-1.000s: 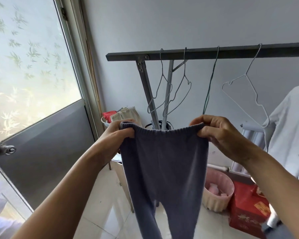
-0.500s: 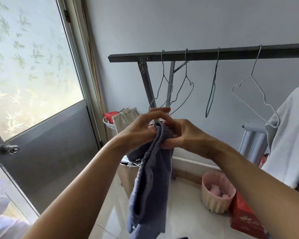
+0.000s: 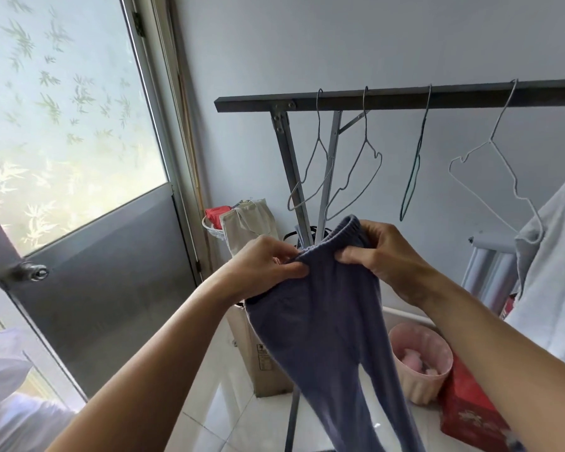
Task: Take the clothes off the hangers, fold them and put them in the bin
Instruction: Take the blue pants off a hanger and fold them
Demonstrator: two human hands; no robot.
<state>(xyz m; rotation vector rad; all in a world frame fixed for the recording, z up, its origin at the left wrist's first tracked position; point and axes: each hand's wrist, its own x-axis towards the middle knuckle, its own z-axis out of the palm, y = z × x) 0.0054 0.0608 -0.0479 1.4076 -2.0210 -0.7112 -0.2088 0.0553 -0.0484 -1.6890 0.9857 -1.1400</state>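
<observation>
**Blue trousers held up by the waistband, near the rail**

The blue trousers [image 3: 323, 321] hang in mid-air in the near middle, long axis upright, with the waistband on top and the legs running down past the lower edge of the view; the waistband is bunched, and its right part rises in a loop. The left hand [image 3: 268, 265] pinches the left part of the band between thumb and curled fingers; the right hand [image 3: 382, 252] grips the right part, thumb on the near face and fingers curled behind; the hands are close together but apart.

Behind them a dark rail [image 3: 437, 96] runs left to right, its left end free; four bare hangers [image 3: 366, 125] dangle from it, and a pale top [image 3: 555, 272] hangs at the right edge.

Below, a cardboard box [image 3: 261, 353] stands behind the trousers on the left; a pink tub [image 3: 418, 386] and a red box [image 3: 470, 406] crowd the floor on the right. Open tiled floor [image 3: 229, 419] lies to the left, towards the grey door [image 3: 111, 272].
</observation>
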